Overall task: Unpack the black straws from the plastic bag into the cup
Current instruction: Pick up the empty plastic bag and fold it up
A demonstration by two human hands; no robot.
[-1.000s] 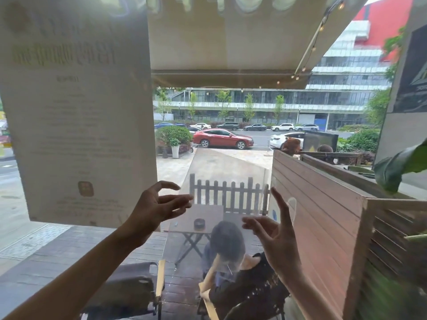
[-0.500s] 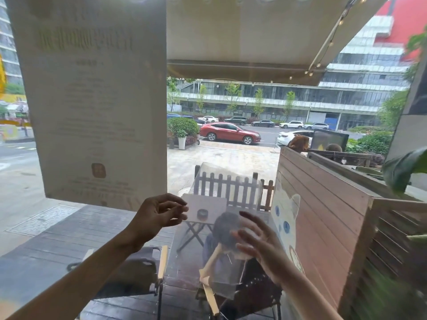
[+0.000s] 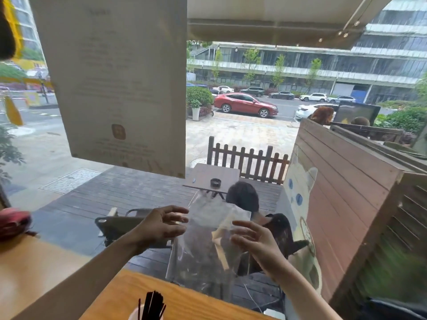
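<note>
Holding the clear plastic bag [image 3: 208, 239] up before the window, the left hand [image 3: 161, 226] pinches its left edge while the right hand [image 3: 251, 240] grips the right edge, fingers spread. Black straws [image 3: 152, 304] already stand in the cup [image 3: 138, 316] near the bottom edge; lowering the limp bag carelessly could topple them.

counter [image 3: 111, 294]: wooden, lying along the window | cup [image 3: 135, 316]: standing at near edge, holding black straws [image 3: 152, 304] | red item [image 3: 12, 221]: sitting far left
</note>
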